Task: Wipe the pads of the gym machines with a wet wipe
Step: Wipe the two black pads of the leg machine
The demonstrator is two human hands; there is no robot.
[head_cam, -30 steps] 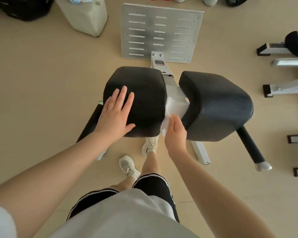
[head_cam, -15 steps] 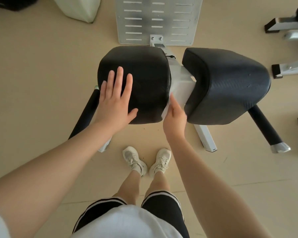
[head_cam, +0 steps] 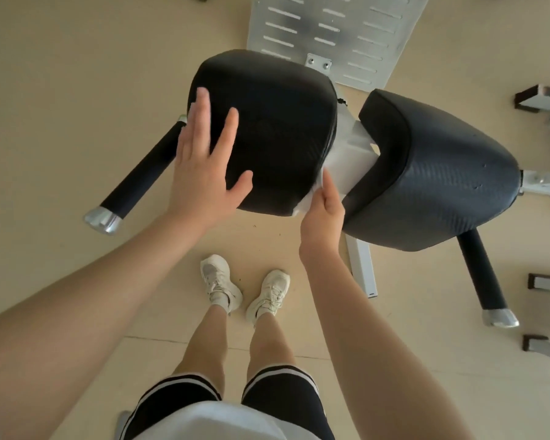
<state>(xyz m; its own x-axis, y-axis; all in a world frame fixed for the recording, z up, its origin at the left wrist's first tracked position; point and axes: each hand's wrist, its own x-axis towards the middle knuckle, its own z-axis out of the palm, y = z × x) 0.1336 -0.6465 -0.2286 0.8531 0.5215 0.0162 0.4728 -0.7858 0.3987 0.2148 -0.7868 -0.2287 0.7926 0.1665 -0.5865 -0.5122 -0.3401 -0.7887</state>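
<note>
We are drawing the wet wipe (head_cam: 308, 198) back along the left pad's (head_cam: 264, 128) inner side, right hand (head_cam: 323, 217) pinching it; left hand (head_cam: 204, 166), spread, is steadying the pad's top.

The beige floor (head_cam: 61, 74) is carrying the gym machine's slotted metal footplate (head_cam: 337, 30) and white base rail (head_cam: 361, 268). 2 white sneakers (head_cam: 221, 281) are standing on it just beside that rail.
</note>
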